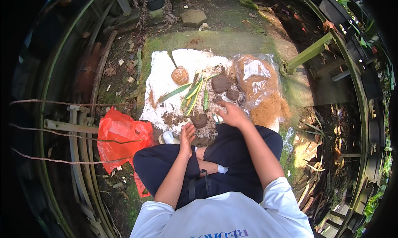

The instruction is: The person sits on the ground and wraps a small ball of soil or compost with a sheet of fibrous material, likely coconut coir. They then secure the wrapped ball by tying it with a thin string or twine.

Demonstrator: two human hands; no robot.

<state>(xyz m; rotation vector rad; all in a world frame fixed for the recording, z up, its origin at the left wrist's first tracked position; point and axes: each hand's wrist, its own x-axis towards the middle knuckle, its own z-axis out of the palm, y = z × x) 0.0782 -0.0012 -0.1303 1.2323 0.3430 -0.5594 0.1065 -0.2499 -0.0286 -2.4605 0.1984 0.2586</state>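
Observation:
My left hand (186, 138) is held palm inward with its fingers extended, holding nothing, just in front of a round ball of dark soil (199, 120). My right hand (233, 114) hovers over the near right part of a white cloth (160, 63), thumb and fingers spread. Close below its fingers is a small white and green object (216, 118), partly hidden. Cut green and yellow-edged leaves (194, 93) lie mid-cloth. Beyond my right hand sits a larger dark soil lump (220, 83) with smaller pieces. A fibre-wrapped ball (180, 75) with one leaf upright in it stands at the far left.
A clear plastic bag of brown fibre (256, 73) and a loose fibre heap (270, 110) lie right. White string (288, 140) is by my right knee. A red plastic bag (122, 135) lies left, near thin rods (77, 133). A green post (311, 51) stands right.

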